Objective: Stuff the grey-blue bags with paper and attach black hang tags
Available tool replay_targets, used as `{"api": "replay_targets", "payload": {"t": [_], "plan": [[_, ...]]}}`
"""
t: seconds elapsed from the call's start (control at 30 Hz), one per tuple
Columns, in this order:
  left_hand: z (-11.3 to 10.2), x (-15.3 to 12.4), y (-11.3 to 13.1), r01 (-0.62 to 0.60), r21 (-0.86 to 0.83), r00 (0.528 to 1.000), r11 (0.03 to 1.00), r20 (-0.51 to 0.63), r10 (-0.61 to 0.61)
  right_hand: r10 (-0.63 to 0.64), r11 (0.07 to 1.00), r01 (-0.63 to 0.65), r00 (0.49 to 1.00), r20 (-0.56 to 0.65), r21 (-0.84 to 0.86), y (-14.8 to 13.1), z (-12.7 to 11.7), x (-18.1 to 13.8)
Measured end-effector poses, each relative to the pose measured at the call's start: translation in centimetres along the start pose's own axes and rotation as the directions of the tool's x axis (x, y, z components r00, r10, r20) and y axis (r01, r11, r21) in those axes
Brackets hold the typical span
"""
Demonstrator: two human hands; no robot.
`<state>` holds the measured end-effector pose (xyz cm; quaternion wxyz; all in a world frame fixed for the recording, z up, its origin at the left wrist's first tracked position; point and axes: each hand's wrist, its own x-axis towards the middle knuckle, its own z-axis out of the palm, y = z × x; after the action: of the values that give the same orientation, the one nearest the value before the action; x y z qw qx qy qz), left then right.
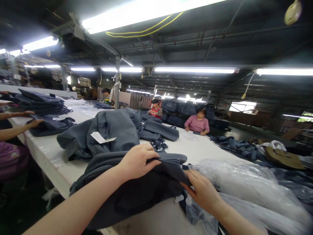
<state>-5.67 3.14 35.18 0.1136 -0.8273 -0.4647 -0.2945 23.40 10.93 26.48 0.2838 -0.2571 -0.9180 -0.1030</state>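
Note:
A dark grey bag (144, 192) of smooth fabric lies at the table's front edge, right before me. Its upper edge is pinched between the thumb and fingers of my left hand (140, 161). Further right, my right hand (201, 187) closes on the same edge at the bag's corner. Behind it rests a larger heap of dark grey bags (114, 122) bearing a white paper tag (98, 137). Dark straps with buckles (158, 144) lie just beyond my left hand. The inside of the bag I hold is hidden.
Crumpled clear plastic bags (239, 178) lie to my right. On the left, a co-worker's hands (35, 123) handle another dark bag (50, 125) beside a stack of bags (40, 102). Across the white table (182, 145) sit other people. Blue-grey straps (232, 145) and a brown bag (283, 158) lie far right.

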Motion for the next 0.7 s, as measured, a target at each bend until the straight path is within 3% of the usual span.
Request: {"api": "replay_targets", "payload": {"t": [0.07,0.13,0.2,0.3,0.43,0.53,0.7], "plan": [[0.5,-0.2,0.9,0.056,-0.089,0.996,0.994,-0.058,-0.061,-0.046,0.999,0.040,0.981,-0.187,-0.036,-1.4,-0.6,0.5],[0.6,-0.4,2.0,0.113,-0.118,0.990,0.987,-0.074,-0.122,-0.137,0.990,0.125,0.954,-0.268,-0.063,-3.1,-1.5,1.8],[0.4,-0.6,3.2,0.140,-0.055,0.989,0.989,-0.040,-0.142,-0.205,0.979,0.200,0.955,-0.213,-0.046,-4.7,-2.2,3.7],[-0.2,-0.9,4.8,0.184,0.096,0.981,0.978,0.040,-0.188,-0.208,0.978,0.210,0.974,-0.089,0.014,-6.1,-2.3,5.9],[-0.4,-1.7,6.2,0.306,0.229,0.941,0.924,0.073,-0.330,-0.239,0.970,0.241,0.969,-0.071,0.029,-6.7,-1.1,6.4],[-0.1,-2.3,6.6,0.361,0.180,0.927,0.915,0.038,-0.374,-0.286,0.956,0.291,0.953,-0.097,0.032,-6.7,-0.7,5.7],[-1.3,-3.5,5.8,0.395,-0.063,0.914,0.917,-0.073,-0.399,-0.311,0.950,0.312,0.944,-0.111,-0.006,-6.0,-1.7,5.0]]}}
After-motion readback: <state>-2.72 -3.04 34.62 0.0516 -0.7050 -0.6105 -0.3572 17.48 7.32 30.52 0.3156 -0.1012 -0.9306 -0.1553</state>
